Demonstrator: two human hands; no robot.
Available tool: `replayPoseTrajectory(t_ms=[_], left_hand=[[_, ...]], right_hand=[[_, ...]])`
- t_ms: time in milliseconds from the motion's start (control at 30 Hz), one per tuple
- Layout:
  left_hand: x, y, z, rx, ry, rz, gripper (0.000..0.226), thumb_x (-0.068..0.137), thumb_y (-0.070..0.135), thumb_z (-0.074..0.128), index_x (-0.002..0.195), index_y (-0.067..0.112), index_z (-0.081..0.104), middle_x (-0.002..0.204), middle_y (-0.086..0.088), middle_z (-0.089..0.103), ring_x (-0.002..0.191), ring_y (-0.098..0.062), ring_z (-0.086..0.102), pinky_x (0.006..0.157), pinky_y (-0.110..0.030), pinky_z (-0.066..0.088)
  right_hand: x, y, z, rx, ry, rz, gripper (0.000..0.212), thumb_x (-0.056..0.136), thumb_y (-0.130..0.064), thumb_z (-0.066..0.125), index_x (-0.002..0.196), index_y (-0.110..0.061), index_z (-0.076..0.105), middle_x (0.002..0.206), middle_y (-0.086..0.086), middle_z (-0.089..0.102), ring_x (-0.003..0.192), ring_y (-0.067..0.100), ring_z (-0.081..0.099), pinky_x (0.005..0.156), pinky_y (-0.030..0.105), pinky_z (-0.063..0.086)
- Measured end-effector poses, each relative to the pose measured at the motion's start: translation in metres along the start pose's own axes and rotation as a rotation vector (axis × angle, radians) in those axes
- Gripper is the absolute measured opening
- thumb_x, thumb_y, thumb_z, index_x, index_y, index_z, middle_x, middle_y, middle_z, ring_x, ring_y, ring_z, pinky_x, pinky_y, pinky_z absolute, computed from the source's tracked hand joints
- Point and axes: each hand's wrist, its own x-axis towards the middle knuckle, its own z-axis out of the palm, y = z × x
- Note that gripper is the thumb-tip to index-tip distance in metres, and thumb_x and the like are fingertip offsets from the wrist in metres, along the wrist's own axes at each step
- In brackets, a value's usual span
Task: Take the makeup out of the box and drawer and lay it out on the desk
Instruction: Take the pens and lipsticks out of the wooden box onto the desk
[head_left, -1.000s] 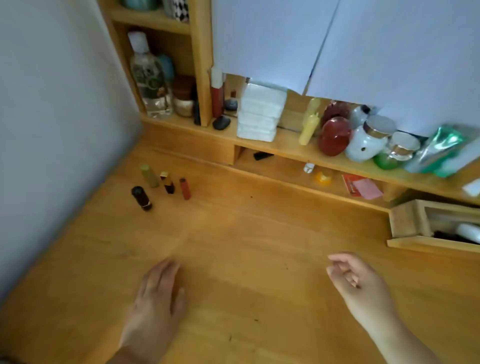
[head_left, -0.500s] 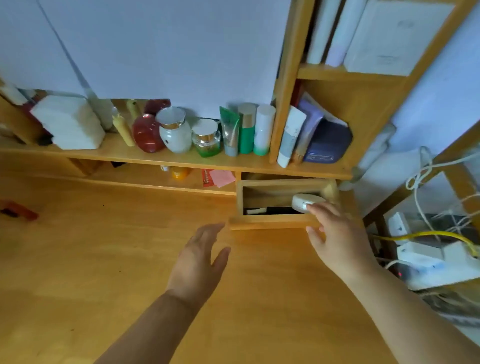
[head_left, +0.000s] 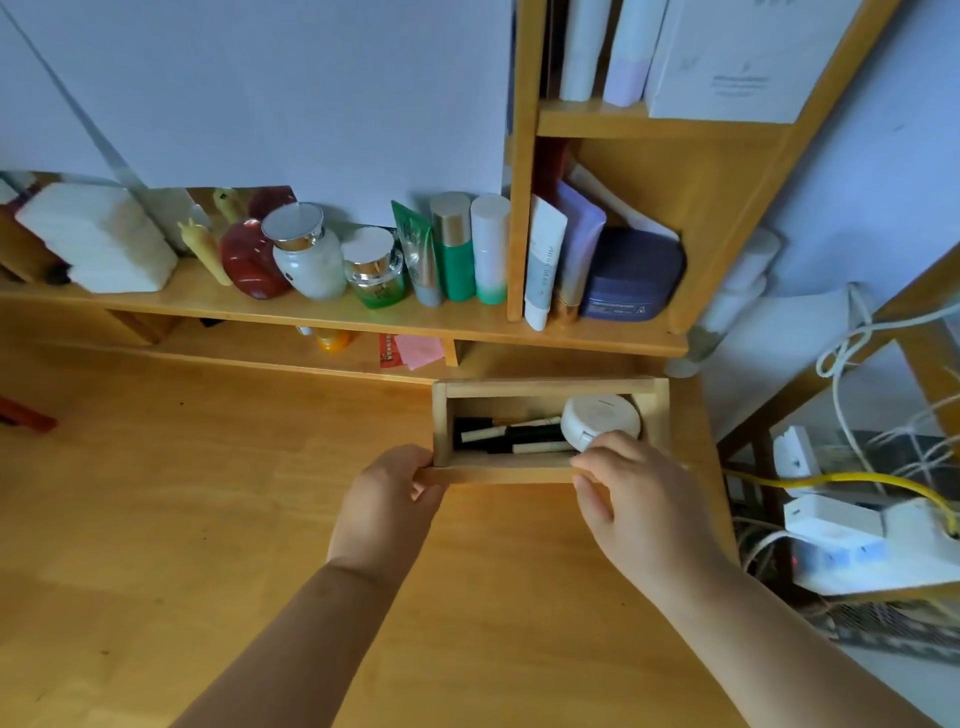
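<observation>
Right hand (head_left: 631, 499), fingers curled on the white compact (head_left: 597, 422) at the drawer (head_left: 545, 387)'s right end; I see left hand (head_left: 387, 499) gripping its front-left corner. Pencils (head_left: 511, 439) lie crosswise.

Desk (head_left: 208, 519): showing smooth, light wood with a soft satin sheen; drawer (head_left: 545, 387): looking like the same pale wood, matt. Round compact (head_left: 597, 421): appearing as smooth white plastic; slim sticks (head_left: 511, 434): reading as black and cream plastic. Jar (head_left: 309, 260): gleaming in glossy white under a metallic lid.
</observation>
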Motion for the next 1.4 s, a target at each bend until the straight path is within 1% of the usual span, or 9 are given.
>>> replayPoseTrajectory(t_ms=[100,233,533,733,1033,1133,1167,1267,1400], left_hand=[[0.0,-0.001,0.001,-0.015,0.006,0.007,0.012,0.078,0.011,0.068,0.089,0.015,0.066,0.081,0.003,0.065,0.073,-0.016,0.061,0.067,-0.037,0.054],[0.0,-0.001,0.002,-0.025,0.022,0.037,0.018,0.077,0.008,0.069,0.095,0.01,0.066,0.087,-0.002,0.067,0.076,-0.021,0.062,0.069,-0.038,0.054],[0.004,-0.002,0.001,0.002,0.047,0.069,0.016,0.08,0.012,0.066,0.095,0.011,0.065,0.088,-0.002,0.065,0.076,-0.022,0.061,0.064,-0.036,0.052],[0.009,0.001,-0.002,0.034,0.025,0.094,0.007,0.081,0.014,0.065,0.086,0.012,0.062,0.077,0.001,0.059,0.068,-0.02,0.057,0.057,-0.033,0.047],[0.009,0.0,-0.002,0.041,0.008,0.092,0.006,0.081,0.015,0.065,0.081,0.014,0.059,0.072,0.007,0.051,0.065,-0.017,0.052,0.055,-0.025,0.035],[0.009,0.0,-0.003,0.048,-0.004,0.086,0.006,0.082,0.016,0.065,0.083,0.015,0.06,0.074,0.008,0.051,0.066,-0.017,0.052,0.055,-0.025,0.035],[0.01,0.0,-0.003,0.049,-0.006,0.085,0.006,0.082,0.016,0.065,0.084,0.015,0.06,0.074,0.008,0.051,0.067,-0.017,0.053,0.055,-0.026,0.036],[0.011,0.001,-0.005,0.042,-0.011,0.086,0.005,0.082,0.017,0.065,0.084,0.015,0.06,0.074,0.006,0.054,0.066,-0.017,0.054,0.055,-0.028,0.04],[0.015,0.005,-0.008,0.031,-0.029,0.079,0.004,0.084,0.018,0.064,0.086,0.015,0.062,0.078,0.001,0.06,0.069,-0.017,0.057,0.059,-0.031,0.048]], right_hand=[[0.026,-0.021,0.008,0.109,-0.027,-0.074,0.02,0.084,-0.017,0.062,0.103,-0.017,0.07,0.1,-0.004,0.067,0.094,0.014,0.062,0.081,0.021,0.045],[0.058,-0.043,0.032,0.106,-0.262,0.057,0.042,0.095,-0.03,0.046,0.135,-0.02,0.046,0.131,0.0,0.054,0.119,0.022,0.05,0.098,0.034,0.041],[0.09,-0.054,0.045,-0.051,-0.463,0.181,0.041,0.088,-0.038,0.044,0.121,-0.016,0.053,0.133,0.009,0.048,0.117,0.031,0.048,0.092,0.039,0.041],[0.1,-0.056,0.043,0.017,-0.533,0.214,0.031,0.085,-0.041,0.047,0.11,-0.023,0.051,0.112,0.003,0.061,0.1,0.026,0.057,0.069,0.031,0.039],[0.115,-0.062,0.037,0.156,-0.712,0.234,0.044,0.087,-0.029,0.052,0.129,-0.016,0.05,0.12,0.003,0.058,0.1,0.022,0.055,0.072,0.026,0.04],[0.117,-0.058,0.032,0.189,-0.764,0.161,0.005,0.086,-0.022,0.054,0.085,-0.023,0.059,0.083,-0.004,0.057,0.076,0.013,0.055,0.056,0.022,0.036],[0.118,-0.058,0.029,0.197,-0.769,0.124,0.014,0.085,-0.018,0.055,0.075,-0.026,0.054,0.077,-0.006,0.055,0.072,0.011,0.054,0.054,0.021,0.035],[0.116,-0.053,0.016,0.248,-0.763,0.014,0.023,0.084,-0.01,0.055,0.089,-0.032,0.056,0.081,-0.012,0.056,0.076,0.009,0.054,0.056,0.02,0.037],[0.112,-0.05,0.002,0.302,-0.713,-0.078,0.027,0.084,-0.019,0.065,0.106,-0.036,0.062,0.092,-0.019,0.057,0.085,0.001,0.053,0.064,0.016,0.039]])
